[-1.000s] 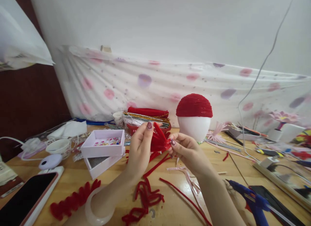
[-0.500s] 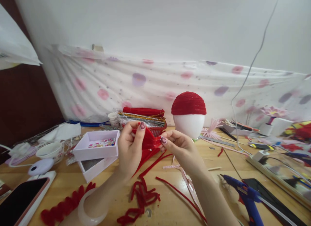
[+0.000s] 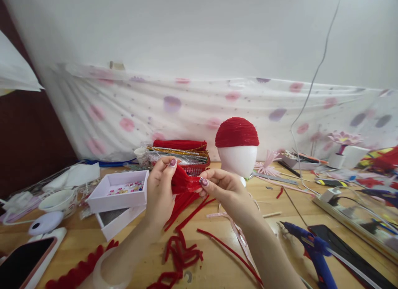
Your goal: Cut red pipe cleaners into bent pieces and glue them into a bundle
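Both hands hold a red fuzzy piece (image 3: pixel 182 181), seemingly made of chenille stems, above the table. My left hand (image 3: pixel 161 185) is closed on its left side, thumb on top. The fingers of my right hand (image 3: pixel 222 187) pinch its narrow, shiny right end. Under the hands lie straight red chenille stems (image 3: pixel 183 208). Closer to me are bent red stem pieces (image 3: pixel 178 256), and a single red stem (image 3: pixel 226 251) stretches to the right. Behind the right hand stands a white head form (image 3: pixel 236 161) with a red ribbed cap (image 3: pixel 236 132).
A white box of gems (image 3: pixel 116 200) and a phone (image 3: pixel 26 262) are on the left. A red basket (image 3: pixel 194 169) with chenille stems stands behind the hands. On the right are a blue glue gun (image 3: pixel 311 241), a power strip (image 3: pixel 357 222) and a pink flower (image 3: pixel 345 139).
The red piece has turned slightly, and its shiny right end shows more. Both hands keep their hold. Most of the scene has shifted a little left in view.
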Action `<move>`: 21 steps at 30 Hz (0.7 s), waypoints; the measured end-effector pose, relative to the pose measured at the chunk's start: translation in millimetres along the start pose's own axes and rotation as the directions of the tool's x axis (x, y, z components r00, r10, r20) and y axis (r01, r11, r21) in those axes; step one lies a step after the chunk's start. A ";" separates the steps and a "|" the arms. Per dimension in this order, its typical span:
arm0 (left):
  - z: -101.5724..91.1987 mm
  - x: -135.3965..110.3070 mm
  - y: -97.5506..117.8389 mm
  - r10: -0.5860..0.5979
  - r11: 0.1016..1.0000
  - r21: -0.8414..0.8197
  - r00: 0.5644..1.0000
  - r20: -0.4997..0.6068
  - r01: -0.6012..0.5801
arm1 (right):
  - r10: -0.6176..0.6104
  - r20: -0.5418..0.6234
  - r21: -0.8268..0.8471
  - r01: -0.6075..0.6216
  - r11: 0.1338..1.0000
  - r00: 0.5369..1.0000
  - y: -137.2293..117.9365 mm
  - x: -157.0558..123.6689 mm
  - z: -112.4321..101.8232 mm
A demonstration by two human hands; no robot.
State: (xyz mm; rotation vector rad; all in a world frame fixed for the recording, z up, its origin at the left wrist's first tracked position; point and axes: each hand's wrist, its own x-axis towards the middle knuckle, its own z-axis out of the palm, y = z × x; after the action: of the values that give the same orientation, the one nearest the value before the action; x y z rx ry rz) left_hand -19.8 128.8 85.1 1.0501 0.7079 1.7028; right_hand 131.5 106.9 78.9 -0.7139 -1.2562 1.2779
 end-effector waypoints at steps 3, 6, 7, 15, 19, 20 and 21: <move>-2.0 1.2 -1.6 -0.024 0.999 -0.024 0.999 0.040 0.025 | 0.002 0.000 -0.011 -0.002 1.000 1.000 -1.6 0.4 -0.3; -5.7 1.9 -2.8 -0.054 0.997 -0.055 0.990 0.133 0.062 | -0.017 -0.011 -0.042 0.017 0.999 1.000 -3.7 0.1 -1.4; -6.6 2.2 -2.6 -0.055 0.996 -0.062 0.984 0.168 0.066 | -0.024 -0.017 -0.054 0.023 0.998 1.000 -4.2 0.0 -1.9; -3.2 4.4 -0.2 -0.182 0.916 -0.271 0.907 0.379 0.297 | -0.203 -0.152 -0.088 0.191 0.978 0.967 -3.9 1.2 1.0; -4.5 8.2 -4.4 -0.188 0.898 -0.281 0.872 0.452 0.338 | -0.285 -0.231 -0.129 0.261 0.957 0.930 -2.6 2.1 1.8; -5.6 9.9 -5.1 -0.197 0.901 -0.267 0.870 0.451 0.342 | -0.296 -0.236 -0.130 0.272 0.954 0.926 -2.4 2.3 1.4; -6.7 11.7 -5.6 -0.216 0.900 -0.255 0.870 0.443 0.353 | -0.302 -0.236 -0.130 0.278 0.952 0.924 -2.2 2.5 0.9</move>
State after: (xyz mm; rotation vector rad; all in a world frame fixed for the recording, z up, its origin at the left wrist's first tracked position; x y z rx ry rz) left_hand -25.1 141.9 81.1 0.9610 0.2782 1.2329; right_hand 130.9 108.5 81.9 -0.7034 -1.1662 0.8600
